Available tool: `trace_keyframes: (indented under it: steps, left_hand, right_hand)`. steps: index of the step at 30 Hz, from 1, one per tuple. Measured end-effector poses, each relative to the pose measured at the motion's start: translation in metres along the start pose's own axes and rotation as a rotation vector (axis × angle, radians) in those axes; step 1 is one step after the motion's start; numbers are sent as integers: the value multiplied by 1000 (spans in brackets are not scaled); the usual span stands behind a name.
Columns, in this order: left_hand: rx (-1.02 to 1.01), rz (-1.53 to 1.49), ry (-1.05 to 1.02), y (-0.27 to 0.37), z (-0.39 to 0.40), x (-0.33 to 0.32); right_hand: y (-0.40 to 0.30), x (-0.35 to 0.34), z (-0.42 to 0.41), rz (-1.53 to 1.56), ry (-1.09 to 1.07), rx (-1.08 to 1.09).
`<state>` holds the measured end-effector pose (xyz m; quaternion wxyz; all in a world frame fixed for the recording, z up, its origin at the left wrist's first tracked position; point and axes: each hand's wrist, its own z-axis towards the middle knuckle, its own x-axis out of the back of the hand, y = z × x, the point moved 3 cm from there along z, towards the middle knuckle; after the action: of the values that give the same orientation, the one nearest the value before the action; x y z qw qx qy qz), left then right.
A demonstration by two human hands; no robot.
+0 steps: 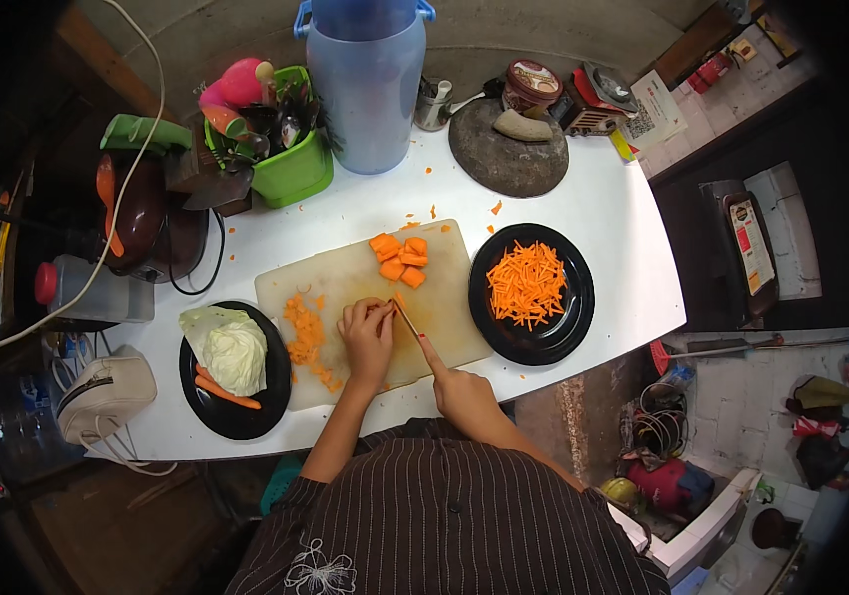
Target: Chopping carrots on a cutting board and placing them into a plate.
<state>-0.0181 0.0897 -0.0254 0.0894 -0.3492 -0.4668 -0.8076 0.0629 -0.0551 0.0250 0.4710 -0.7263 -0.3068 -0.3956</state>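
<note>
My right hand (466,398) grips a knife (409,318), its forefinger stretched along the back of the blade. Beside the blade, the bent fingers of my left hand (367,335) hold a small carrot piece (399,299), mostly hidden by fingers and knife. Both hands are over a pale cutting board (335,279). Several peeled carrot chunks (400,260) are grouped near its far edge. Orange carrot scraps (305,335) lie along its left side. To the right, a black plate (580,297) carries a heap of carrot matchsticks (527,284).
A black plate (235,424) at left bears a partial cabbage (235,353) and carrots (227,390). Along the back of the white table (617,260) stand a green utensil basket (294,175), a tall blue container (368,97) and a stone mortar (510,163). A beige pouch (108,394) sits far left.
</note>
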Motion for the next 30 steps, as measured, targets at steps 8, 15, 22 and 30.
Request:
trace_keyframes:
  steps: [8,15,22,30]
  left_hand:
    - [25,-17,2,-2,-2,-5]
    - [70,-41,-12,-3,-3,-6]
    - [45,-17,-8,-6,-2,-3]
    - [-3,-106,-119,0,-16,5]
  right_hand:
    - [1,-6,31,-20,56,40]
    - [-1,6,1,-48,-145,-34]
    - [7,13,-27,1,-230,-26]
    - [35,-4,4,170,60,-75]
